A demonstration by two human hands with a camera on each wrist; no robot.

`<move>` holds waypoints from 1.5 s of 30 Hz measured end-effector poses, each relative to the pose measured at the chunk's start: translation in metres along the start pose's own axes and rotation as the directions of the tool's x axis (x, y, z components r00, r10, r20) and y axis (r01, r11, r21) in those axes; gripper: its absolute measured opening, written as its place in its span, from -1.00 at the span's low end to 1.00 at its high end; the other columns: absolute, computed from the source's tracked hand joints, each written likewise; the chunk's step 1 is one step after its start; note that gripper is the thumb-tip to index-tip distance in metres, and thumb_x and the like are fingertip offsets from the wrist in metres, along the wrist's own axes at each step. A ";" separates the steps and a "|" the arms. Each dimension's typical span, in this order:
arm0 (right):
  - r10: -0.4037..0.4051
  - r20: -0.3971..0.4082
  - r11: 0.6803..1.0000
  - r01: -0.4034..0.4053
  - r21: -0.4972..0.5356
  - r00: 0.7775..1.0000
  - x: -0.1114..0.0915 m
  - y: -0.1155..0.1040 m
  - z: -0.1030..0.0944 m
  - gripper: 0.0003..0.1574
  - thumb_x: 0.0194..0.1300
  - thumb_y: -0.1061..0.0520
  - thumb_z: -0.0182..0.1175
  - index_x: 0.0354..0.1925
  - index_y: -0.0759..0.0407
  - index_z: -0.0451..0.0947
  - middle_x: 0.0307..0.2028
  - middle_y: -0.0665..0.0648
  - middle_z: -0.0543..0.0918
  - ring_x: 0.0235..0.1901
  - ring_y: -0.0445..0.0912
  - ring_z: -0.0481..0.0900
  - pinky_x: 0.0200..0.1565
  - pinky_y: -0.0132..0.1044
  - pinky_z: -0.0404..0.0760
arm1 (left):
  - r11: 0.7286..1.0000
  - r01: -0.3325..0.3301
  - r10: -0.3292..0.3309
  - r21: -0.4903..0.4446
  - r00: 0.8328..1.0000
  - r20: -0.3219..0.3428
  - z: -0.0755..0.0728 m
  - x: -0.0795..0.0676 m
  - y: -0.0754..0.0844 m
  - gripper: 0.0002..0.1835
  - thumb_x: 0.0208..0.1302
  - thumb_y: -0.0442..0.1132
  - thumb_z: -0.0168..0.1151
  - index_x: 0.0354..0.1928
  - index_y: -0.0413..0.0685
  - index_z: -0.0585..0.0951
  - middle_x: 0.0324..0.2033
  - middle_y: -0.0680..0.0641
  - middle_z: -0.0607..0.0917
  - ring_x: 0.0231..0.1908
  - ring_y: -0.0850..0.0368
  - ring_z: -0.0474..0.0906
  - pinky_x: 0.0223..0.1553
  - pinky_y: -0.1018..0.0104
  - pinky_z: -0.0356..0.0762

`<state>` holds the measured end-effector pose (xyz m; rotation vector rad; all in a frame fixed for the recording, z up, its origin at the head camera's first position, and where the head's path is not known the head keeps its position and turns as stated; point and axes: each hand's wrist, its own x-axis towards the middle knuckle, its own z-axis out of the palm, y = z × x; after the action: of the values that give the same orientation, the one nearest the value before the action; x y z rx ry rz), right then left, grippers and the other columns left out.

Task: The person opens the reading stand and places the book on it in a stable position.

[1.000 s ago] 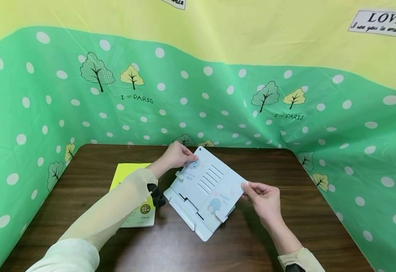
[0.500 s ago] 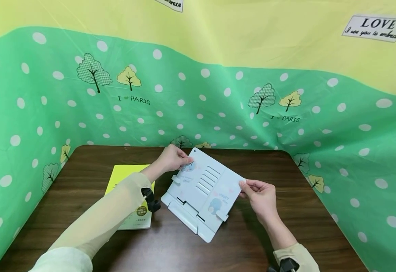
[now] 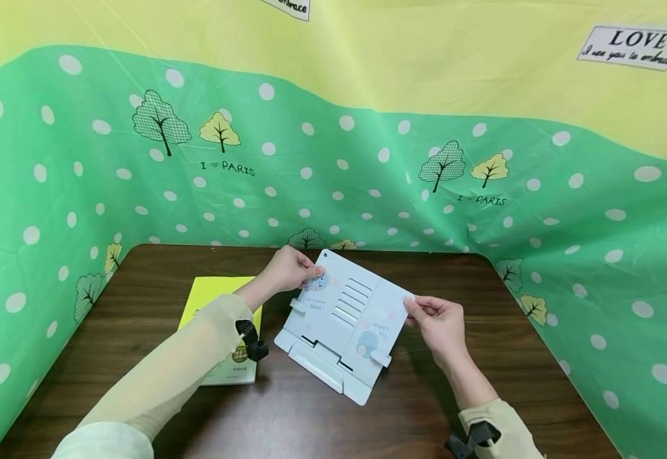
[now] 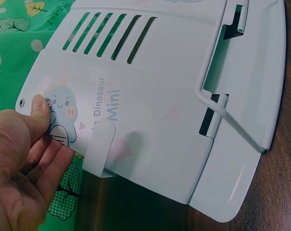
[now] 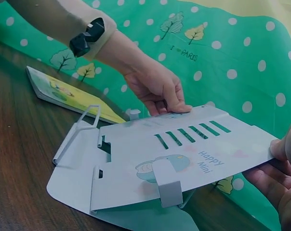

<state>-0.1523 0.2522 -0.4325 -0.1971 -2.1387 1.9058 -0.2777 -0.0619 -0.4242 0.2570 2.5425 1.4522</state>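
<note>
A white book stand (image 3: 333, 325) with slots, side clips and printed blue dinosaurs leans back over the table, turned at an angle. My left hand (image 3: 289, 269) pinches its upper left edge, the thumb lying over a dinosaur print in the left wrist view. On the opposite edge, near the upper right corner, my right hand (image 3: 439, 325) grips the panel between thumb and fingers. The right wrist view shows the panel (image 5: 184, 154) raised at a slant above its base plate (image 5: 71, 178). A wire holder (image 4: 232, 122) runs along the lower ledge.
A yellow book (image 3: 207, 290) lies on the table left of the stand, partly covered by my left forearm. The dark wooden table (image 3: 516, 357) meets a green and yellow patterned cloth (image 3: 333, 159) at its back and sides.
The stand has turned slightly counterclockwise, its lower right corner moving right. Compared with a second ago, the head view has shifted a little. Both hands keep their hold on the edges.
</note>
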 end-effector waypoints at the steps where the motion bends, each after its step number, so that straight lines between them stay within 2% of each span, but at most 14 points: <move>1: 0.001 0.004 1.000 -0.001 -0.003 1.000 0.001 0.000 0.000 -0.69 0.36 0.31 0.45 -0.08 0.60 0.70 -0.34 0.26 0.80 -0.45 -0.11 0.76 -0.33 -0.18 0.79 | 1.000 -0.001 0.001 -0.003 1.000 0.002 0.000 -0.001 0.000 -0.73 0.35 -0.06 0.52 -0.40 -0.09 0.82 -0.47 -0.09 0.74 -0.51 0.08 0.59 -0.50 0.32 0.52; 12: 0.022 0.026 1.000 -0.022 -0.018 0.999 0.010 -0.002 -0.001 -0.65 0.39 0.26 0.44 -0.06 0.59 0.70 -0.33 0.23 0.80 -0.45 -0.14 0.74 -0.30 -0.21 0.79 | 1.000 -0.013 0.013 0.019 1.000 0.002 -0.002 -0.004 -0.004 -0.71 0.36 -0.03 0.51 -0.41 -0.09 0.82 -0.46 -0.08 0.75 -0.49 0.08 0.65 -0.43 0.27 0.66; 16: 0.033 0.026 0.999 -0.033 -0.030 0.999 0.013 -0.002 -0.001 -0.64 0.38 0.25 0.45 -0.05 0.59 0.70 -0.33 0.21 0.80 -0.45 -0.15 0.74 -0.28 -0.18 0.79 | 1.000 -0.005 0.005 0.012 1.000 0.002 -0.001 -0.005 -0.004 -0.71 0.35 -0.03 0.52 -0.39 -0.10 0.83 -0.45 -0.08 0.76 -0.49 0.06 0.68 -0.30 0.09 0.75; 21: 0.034 0.025 0.999 -0.033 -0.039 0.999 0.017 -0.002 -0.002 -0.63 0.38 0.22 0.46 -0.05 0.57 0.70 -0.33 0.20 0.80 -0.45 -0.14 0.72 -0.30 -0.20 0.79 | 1.000 0.004 -0.004 0.005 1.000 0.003 0.000 -0.006 -0.006 -0.71 0.35 -0.03 0.52 -0.38 -0.11 0.82 -0.44 -0.10 0.75 -0.47 0.03 0.71 -0.18 -0.07 0.77; 32: 0.041 0.029 0.996 -0.039 -0.081 0.999 0.024 0.000 -0.001 -0.65 0.39 0.19 0.46 -0.08 0.52 0.73 -0.34 0.19 0.80 -0.47 -0.13 0.72 -0.27 -0.10 0.80 | 1.000 -0.005 0.005 0.017 1.000 0.000 -0.001 -0.015 -0.008 -0.69 0.39 -0.01 0.48 -0.40 -0.10 0.80 -0.46 -0.12 0.73 -0.45 -0.04 0.73 -0.21 -0.04 0.77; 39: 0.030 0.022 0.995 -0.028 -0.097 0.999 0.028 0.000 0.000 -0.67 0.39 0.20 0.46 -0.09 0.52 0.73 -0.34 0.20 0.80 -0.47 -0.12 0.72 -0.29 -0.15 0.80 | 1.000 -0.011 0.011 0.003 1.000 0.009 -0.001 -0.018 -0.009 -0.68 0.40 -0.03 0.47 -0.41 -0.12 0.79 -0.44 -0.19 0.74 -0.40 -0.14 0.76 -0.23 -0.03 0.78; 45: 0.018 0.025 0.993 -0.015 -0.118 1.000 0.030 0.000 0.001 -0.67 0.40 0.20 0.45 -0.09 0.52 0.73 -0.32 0.23 0.80 -0.44 -0.08 0.72 -0.31 -0.18 0.79 | 1.000 -0.026 0.026 0.002 1.000 0.012 -0.002 -0.020 -0.009 -0.67 0.41 -0.03 0.47 -0.42 -0.12 0.79 -0.46 -0.19 0.73 -0.45 -0.10 0.76 -0.26 -0.02 0.78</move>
<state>-0.1816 0.2600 -0.4292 -0.2157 -2.2757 1.8013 -0.2592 -0.0727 -0.4294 0.3001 2.5406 1.4529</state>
